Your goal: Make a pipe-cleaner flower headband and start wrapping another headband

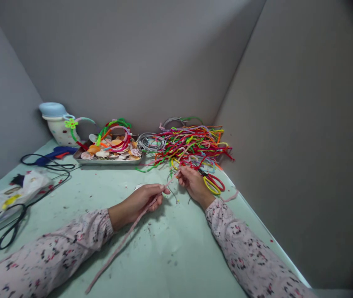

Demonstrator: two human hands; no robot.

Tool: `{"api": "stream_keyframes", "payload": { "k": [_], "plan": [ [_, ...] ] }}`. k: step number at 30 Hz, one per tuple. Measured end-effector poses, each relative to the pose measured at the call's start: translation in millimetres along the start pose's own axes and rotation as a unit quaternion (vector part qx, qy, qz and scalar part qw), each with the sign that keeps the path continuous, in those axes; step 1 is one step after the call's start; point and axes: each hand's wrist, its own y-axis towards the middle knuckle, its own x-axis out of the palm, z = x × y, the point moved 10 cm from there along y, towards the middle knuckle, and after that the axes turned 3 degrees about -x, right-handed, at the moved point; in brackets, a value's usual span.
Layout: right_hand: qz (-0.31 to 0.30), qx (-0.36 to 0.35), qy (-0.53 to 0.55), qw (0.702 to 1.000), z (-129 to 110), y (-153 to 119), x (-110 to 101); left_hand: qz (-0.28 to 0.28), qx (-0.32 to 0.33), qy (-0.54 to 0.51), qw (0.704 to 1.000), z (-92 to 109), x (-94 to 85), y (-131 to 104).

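Note:
A pale pink pipe cleaner (120, 245) runs slantwise over the table, its loose tail toward the near edge. My left hand (143, 201) pinches it between thumb and forefinger. Just beyond, my right hand (193, 184) grips its upper stretch with the fingertips, leaving a short length taut between the hands. Scissors with red and yellow handles (213, 185) lie right beside my right hand, their blades partly hidden. Thin grey wire (172, 192) curves close to my fingers; I cannot tell whether they touch it.
Behind the hands are a metal tray (111, 162) of shells with pipe-cleaner rings, a grey wire coil (151, 142) and a heap of coloured pipe cleaners (192, 142). Leftward: a blue-lidded container (60, 128), a blue tool (52, 156), black cable (24, 209), plastic bags (35, 182). Walls border the table.

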Motion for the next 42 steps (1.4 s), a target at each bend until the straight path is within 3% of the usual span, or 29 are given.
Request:
{"api": "stream_keyframes", "payload": {
  "k": [9,28,42],
  "plan": [
    [-0.007,0.013,-0.01,1.0,5,1,1,0.011,0.014,0.009,1.0,2,-1.3,0],
    [-0.003,0.011,-0.027,1.0,3,-1,3,0.019,-0.008,0.08,0.997,-13,2.3,6],
    [-0.002,0.017,-0.006,1.0,7,1,0,0.025,-0.001,0.052,0.998,-8,3.9,3]
  ]
}}
